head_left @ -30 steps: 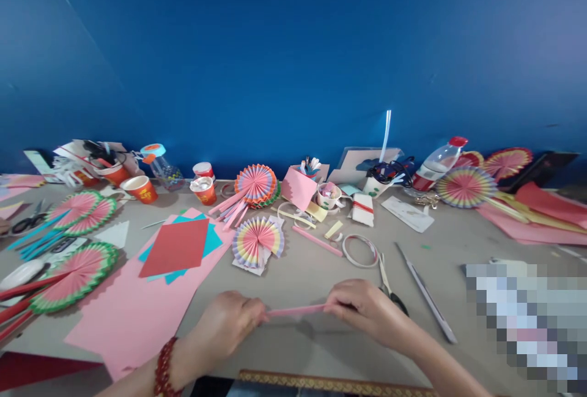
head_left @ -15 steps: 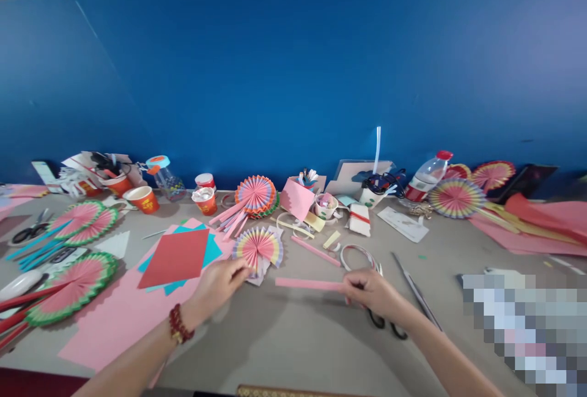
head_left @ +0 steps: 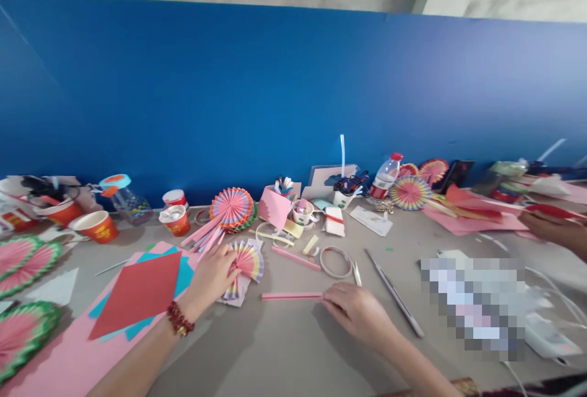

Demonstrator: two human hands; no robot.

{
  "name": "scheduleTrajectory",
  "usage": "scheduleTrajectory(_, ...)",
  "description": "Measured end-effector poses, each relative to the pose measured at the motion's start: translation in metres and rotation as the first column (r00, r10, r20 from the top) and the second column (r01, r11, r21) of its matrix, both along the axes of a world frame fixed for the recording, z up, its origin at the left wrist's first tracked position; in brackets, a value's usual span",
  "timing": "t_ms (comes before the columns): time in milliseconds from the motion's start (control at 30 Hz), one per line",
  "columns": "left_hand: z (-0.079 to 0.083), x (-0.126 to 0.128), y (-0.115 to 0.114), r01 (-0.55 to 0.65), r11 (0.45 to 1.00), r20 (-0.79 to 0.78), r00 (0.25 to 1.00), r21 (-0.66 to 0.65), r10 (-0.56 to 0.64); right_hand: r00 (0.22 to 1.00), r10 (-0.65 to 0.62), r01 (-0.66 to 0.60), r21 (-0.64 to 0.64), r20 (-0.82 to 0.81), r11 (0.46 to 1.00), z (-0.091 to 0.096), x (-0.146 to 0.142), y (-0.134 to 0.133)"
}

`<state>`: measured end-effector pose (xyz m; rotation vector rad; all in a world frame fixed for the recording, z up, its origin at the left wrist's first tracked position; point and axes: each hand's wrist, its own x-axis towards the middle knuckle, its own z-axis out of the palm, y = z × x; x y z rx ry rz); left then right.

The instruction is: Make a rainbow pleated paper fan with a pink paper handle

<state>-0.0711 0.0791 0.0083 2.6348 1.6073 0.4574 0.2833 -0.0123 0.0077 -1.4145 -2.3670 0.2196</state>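
A pleated pastel paper fan [head_left: 248, 260], partly spread, lies on white paper at the centre of the table. My left hand [head_left: 214, 278] is closed over its left side, fingers on the folds. To the right, a folded pink paper strip [head_left: 291, 296] lies flat. My right hand [head_left: 358, 310] rests palm down at the strip's right end, fingers stretched out. Beyond its knuckles show the blade tips of scissors [head_left: 356, 273]; their handles are hidden by the hand. A white tape ring [head_left: 335, 262] and another pink strip [head_left: 296, 259] lie just behind.
Red, blue and pink paper sheets [head_left: 140, 296] lie on the left. A long grey metal tool [head_left: 395, 293] is to the right. Finished fans [head_left: 233, 206], paper cups [head_left: 95, 226] and a bottle [head_left: 386, 177] stand along the blue partition [head_left: 257, 97]. Another person's hand [head_left: 557, 229] is at far right.
The view has turned right. My left hand has moved onto the paper fan's folds. My right hand has lowered, and the pink strip it held now lies on the table.
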Motion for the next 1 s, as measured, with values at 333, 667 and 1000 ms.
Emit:
scheduleTrajectory(333,0.009,0.019,0.003,0.074,0.996,0.021,0.997,0.044,-0.075,0.982,-0.186,0.182,0.113,0.03,0.977,-0.006,0.026,0.027)
scheduleTrajectory(667,0.024,0.027,-0.036,0.203,0.978,0.3,0.931,0.041,-0.206,0.884,-0.191,0.178,-0.07,-0.427,0.982,0.021,0.028,0.04)
scheduleTrajectory(1000,0.054,0.064,-0.047,0.531,0.8,0.851,0.522,-0.279,-0.05,0.373,-0.053,-0.596,-0.284,-0.926,0.751,0.042,-0.043,0.017)
